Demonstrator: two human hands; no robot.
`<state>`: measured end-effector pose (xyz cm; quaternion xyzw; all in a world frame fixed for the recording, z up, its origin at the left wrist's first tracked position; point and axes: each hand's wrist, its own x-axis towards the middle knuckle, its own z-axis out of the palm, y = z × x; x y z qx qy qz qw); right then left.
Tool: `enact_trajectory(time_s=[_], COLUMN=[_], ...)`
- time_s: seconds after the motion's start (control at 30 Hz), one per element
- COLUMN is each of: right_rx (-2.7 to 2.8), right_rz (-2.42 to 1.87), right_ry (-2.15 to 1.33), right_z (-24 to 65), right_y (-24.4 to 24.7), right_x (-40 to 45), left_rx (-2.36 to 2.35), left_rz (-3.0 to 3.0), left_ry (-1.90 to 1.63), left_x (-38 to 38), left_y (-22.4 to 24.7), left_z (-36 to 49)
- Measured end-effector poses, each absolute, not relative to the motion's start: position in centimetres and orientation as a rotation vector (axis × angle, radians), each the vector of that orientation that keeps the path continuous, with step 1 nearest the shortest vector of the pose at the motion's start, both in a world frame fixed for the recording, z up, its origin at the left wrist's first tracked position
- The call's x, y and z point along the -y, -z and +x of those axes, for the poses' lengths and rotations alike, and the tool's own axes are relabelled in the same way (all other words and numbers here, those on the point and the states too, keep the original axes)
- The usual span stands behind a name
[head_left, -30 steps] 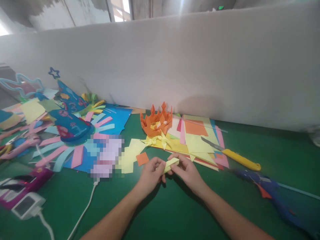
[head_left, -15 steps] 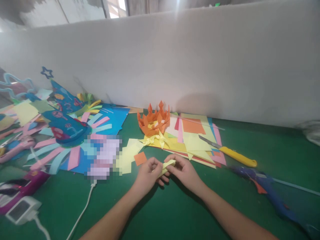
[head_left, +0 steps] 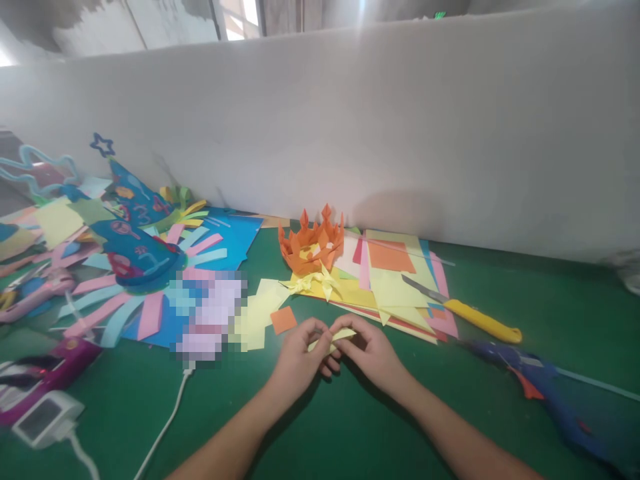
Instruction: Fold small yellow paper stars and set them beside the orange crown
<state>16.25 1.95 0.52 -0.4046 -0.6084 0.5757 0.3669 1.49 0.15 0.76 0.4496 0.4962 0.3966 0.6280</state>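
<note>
Between my two hands is a small folded piece of pale yellow paper [head_left: 344, 335]. My left hand [head_left: 305, 347] pinches its left end, thumb on top and the lower fingers curled beneath. My right hand [head_left: 370, 347] has thumb and index finger closed on the other end. Part of the paper is hidden by the fingers. Just past my hands lie folded yellow paper pieces [head_left: 327, 283] and an orange origami crown [head_left: 313, 250]. A small orange paper square [head_left: 284, 321] rests by my left hand.
To the right lie a yellow-handled utility knife [head_left: 483, 321] and a blue glue gun [head_left: 545, 380]. Stacked coloured paper [head_left: 400, 287] sits behind my right hand. Blue party hats [head_left: 143, 253], a pink glue gun [head_left: 43, 300] and a white cable [head_left: 167, 420] are on the left. A white partition [head_left: 320, 127] rises behind.
The yellow paper between my fingers has tilted flatter and shows a narrower, pointed end on the right. My hands stay together; the whole view has shifted slightly.
</note>
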Motion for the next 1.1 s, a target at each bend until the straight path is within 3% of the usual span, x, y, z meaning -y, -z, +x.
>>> enact_trajectory(time_s=[1.1], right_rx=[1.455], right_rz=[-1.051], right_ry=[-1.429], right_z=[16.3], right_y=[0.3], right_x=[-2.2], left_rx=[-1.123], left_rz=[1.199], left_ry=[-0.905], left_x=[0.2], left_y=[-0.4], left_z=[1.5])
